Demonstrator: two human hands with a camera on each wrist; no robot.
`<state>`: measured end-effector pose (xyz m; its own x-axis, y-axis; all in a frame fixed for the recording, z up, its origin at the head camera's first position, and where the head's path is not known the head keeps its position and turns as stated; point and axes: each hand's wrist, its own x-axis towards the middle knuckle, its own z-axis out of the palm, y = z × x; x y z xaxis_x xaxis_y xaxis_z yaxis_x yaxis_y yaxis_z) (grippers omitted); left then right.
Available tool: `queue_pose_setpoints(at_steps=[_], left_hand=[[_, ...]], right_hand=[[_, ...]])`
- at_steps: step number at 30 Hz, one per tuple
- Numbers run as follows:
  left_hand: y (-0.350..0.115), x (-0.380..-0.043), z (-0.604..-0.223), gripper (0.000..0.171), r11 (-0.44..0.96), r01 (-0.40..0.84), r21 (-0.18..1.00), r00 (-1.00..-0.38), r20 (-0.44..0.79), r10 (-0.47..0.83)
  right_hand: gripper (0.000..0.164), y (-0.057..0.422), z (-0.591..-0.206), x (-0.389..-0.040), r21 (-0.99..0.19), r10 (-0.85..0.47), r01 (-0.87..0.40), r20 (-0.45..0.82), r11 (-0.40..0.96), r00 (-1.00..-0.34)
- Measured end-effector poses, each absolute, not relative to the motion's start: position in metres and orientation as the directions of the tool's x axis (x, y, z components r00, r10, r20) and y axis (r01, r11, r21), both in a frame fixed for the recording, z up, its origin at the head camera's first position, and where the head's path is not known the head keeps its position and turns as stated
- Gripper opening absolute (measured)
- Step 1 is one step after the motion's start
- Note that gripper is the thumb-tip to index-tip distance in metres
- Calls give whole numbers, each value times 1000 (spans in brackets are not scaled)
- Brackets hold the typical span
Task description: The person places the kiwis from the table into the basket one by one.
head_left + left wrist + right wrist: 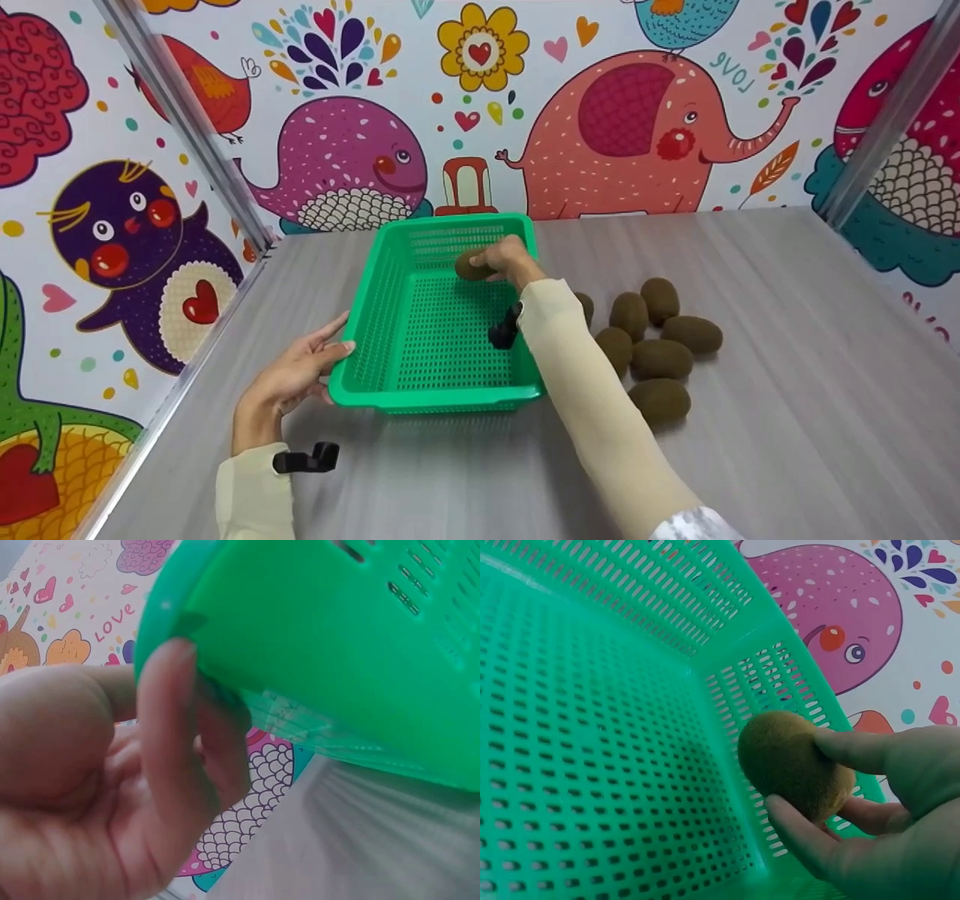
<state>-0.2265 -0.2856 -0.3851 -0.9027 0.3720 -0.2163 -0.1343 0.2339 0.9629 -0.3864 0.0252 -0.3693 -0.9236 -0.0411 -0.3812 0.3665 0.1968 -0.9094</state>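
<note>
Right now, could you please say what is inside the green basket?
The right hand holds a kiwifruit at the far end of the green basket; otherwise bare perforated floor shows. The right sleeve partly hides its right wall.

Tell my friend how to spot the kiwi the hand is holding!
Find the big green basket on the grey table. Near its far right corner, the right hand grips a brown, fuzzy kiwi. Unlike the other kiwis, lying on the table, it alone is held.

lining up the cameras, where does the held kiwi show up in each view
Head: kiwi at picture centre, in the right grip.
Left wrist: not in it.
Right wrist: right of centre, slightly low.
Shared landmark: the green basket, in all three.
</note>
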Motion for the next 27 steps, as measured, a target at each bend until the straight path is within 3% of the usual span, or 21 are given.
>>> queue_pose_setpoints(at_steps=[10, 17, 27], left_hand=[[-285, -228, -386, 72, 231, -142, 962, -908, -220, 356], [-284, -229, -387, 72, 228, -143, 963, -912, -217, 348], [-286, -228, -386, 72, 217, -154, 964, -910, -224, 350]], right_hand=[[44, 22, -372, -391, -832, 18, 334, -365, 442, -931], [33, 25, -367, -387, -742, 28, 204, -242, 638, -970], [35, 32, -357, -384, -811, -22, 185, -237, 555, -971]])
